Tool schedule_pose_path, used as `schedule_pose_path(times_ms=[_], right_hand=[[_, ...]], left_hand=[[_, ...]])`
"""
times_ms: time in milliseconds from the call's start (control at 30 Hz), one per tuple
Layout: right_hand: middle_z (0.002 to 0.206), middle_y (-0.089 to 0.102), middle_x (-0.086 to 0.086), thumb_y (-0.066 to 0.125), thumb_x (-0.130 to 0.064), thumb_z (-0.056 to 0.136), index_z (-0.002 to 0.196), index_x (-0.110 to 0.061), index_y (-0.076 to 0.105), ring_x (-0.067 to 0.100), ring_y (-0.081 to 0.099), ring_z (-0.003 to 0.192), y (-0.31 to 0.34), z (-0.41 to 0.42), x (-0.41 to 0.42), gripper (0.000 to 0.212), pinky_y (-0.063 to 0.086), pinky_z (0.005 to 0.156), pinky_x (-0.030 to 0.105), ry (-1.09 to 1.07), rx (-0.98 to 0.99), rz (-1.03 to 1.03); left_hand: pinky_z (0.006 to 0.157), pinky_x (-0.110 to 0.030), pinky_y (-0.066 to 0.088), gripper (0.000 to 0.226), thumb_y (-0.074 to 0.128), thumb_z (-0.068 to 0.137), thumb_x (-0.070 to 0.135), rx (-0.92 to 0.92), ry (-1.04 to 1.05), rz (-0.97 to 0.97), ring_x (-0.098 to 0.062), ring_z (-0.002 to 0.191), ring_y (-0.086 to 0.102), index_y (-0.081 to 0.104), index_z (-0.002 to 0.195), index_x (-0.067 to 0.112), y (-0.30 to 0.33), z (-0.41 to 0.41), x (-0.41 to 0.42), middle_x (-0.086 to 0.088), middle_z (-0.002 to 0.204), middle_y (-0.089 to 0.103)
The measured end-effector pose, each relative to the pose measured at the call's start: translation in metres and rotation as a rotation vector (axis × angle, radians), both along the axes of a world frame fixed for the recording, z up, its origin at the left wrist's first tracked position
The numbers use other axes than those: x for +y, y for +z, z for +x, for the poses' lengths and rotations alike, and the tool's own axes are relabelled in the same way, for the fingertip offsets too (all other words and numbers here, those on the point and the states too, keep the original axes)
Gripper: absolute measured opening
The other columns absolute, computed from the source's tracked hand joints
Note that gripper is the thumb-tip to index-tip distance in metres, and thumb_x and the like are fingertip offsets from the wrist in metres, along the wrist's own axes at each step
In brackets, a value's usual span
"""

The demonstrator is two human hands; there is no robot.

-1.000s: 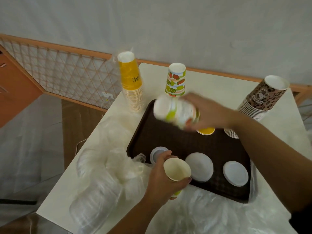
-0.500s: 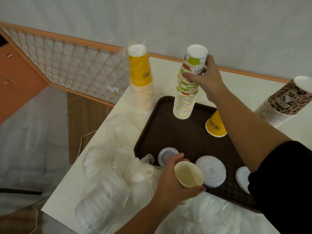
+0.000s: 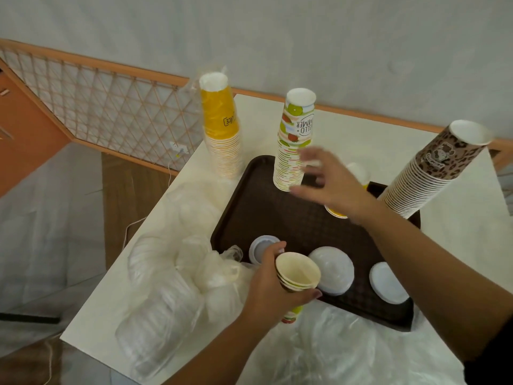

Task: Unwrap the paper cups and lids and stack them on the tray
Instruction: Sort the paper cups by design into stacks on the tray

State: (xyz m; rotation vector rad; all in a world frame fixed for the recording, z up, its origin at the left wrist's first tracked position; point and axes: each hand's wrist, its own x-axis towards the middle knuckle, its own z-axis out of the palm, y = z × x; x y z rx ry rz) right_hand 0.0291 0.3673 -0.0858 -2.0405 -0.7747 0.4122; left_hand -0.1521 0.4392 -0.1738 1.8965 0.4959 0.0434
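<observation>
Left hand (image 3: 273,290): fingers and thumb wrapped round a short nest of fruit-print cups (image 3: 297,276), mouths up, held just over the tray's near edge. At least three rims visible in the nest; exact count cannot be told.

Right hand (image 3: 330,182): fingers spread and relaxed, holding nothing, hovering just beside the lower part of the tall fruit-print stack (image 3: 294,140). Blurred; contact with the stack cannot be told.

Step in hand, as judged: add the held nest to the tall stack. That stack stands mouth-down, so invert the nest first, steady the column low with the right hand, lower the nest squarely over the top, avoid side push; the column is tall and narrow-footed and looks likely to topple.

Counts, outward from hands:
- Lids on tray (image 3: 277,207): three — small one (image 3: 259,245) by the left thumb, large one (image 3: 333,269) just right of the nest, another (image 3: 387,283) further right.
- Single yellow cup (image 3: 337,212), mostly hidden under the right wrist: one.
- Tall stacks: three — fruit-print on tray; yellow stack (image 3: 222,129) off the tray beyond the left hand; leopard-print stack (image 3: 433,173) leaning, right of the right hand.
- Crumpled plastic wrap (image 3: 177,276) left of the left hand: number of pieces unclear.
</observation>
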Motion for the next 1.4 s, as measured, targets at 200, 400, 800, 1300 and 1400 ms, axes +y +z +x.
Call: schedule_pose_path(times_ms=[200, 400, 800, 1300, 1400], right_hand=[[0.128, 0.049, -0.01, 0.076, -0.047, 0.073, 0.136, -0.033, 0.038, 0.006, 0.049, 0.112, -0.021, -0.058, -0.033, 0.074, 0.045, 0.093, 0.023, 0.526, -0.063, -0.497], [0.116, 0.056, -0.011, 0.076, -0.051, 0.069, 0.127, -0.034, 0.049, 0.004, 0.052, 0.103, -0.021, -0.062, -0.043, 0.066, 0.048, 0.091, 0.028, 0.462, -0.077, -0.451], [0.118, 0.039, -0.012, 0.079, -0.026, 0.069, 0.126, -0.034, 0.035, 0.01, 0.046, 0.108, 0.035, -0.009, -0.05, 0.073, 0.049, 0.088, 0.028, 0.658, -0.265, -0.644], [0.117, 0.061, 0.0, 0.077, -0.008, 0.074, 0.131, -0.011, 0.038, 0.011, 0.064, 0.102, 0.063, 0.068, 0.058, 0.07, 0.054, 0.085, 0.028, -0.183, 0.158, 0.612], [0.116, 0.061, -0.001, 0.079, -0.01, 0.073, 0.128, -0.015, 0.039, 0.008, 0.064, 0.1, 0.044, 0.074, 0.07, 0.067, 0.054, 0.08, 0.024, -0.258, 0.191, 0.578]], left_hand=[[0.074, -0.004, 0.044, 0.086, 0.089, 0.058, 0.026, -0.025, 0.011, 0.014, 0.001, 0.093, 0.053, 0.033, 0.123, 0.033, 0.002, 0.002, -0.006, 0.026, 0.104, 0.046], [0.069, 0.001, 0.041, 0.085, 0.089, 0.059, 0.029, -0.019, 0.004, 0.044, 0.012, 0.087, 0.051, 0.033, 0.122, 0.033, 0.009, 0.004, -0.014, 0.03, 0.101, 0.044], [0.074, -0.011, 0.05, 0.076, 0.088, 0.06, 0.022, -0.084, 0.125, -0.03, -0.005, 0.098, 0.059, 0.044, 0.121, 0.027, 0.018, 0.005, 0.0, 0.011, 0.111, 0.057], [0.07, -0.008, 0.048, 0.074, 0.088, 0.057, 0.028, -0.099, 0.15, -0.031, 0.003, 0.099, 0.053, 0.046, 0.117, 0.036, 0.044, 0.029, 0.045, 0.019, 0.106, 0.053], [0.068, -0.005, 0.047, 0.073, 0.089, 0.056, 0.029, -0.097, 0.154, -0.031, 0.01, 0.096, 0.051, 0.045, 0.114, 0.038, 0.044, 0.032, 0.054, 0.024, 0.104, 0.052]])
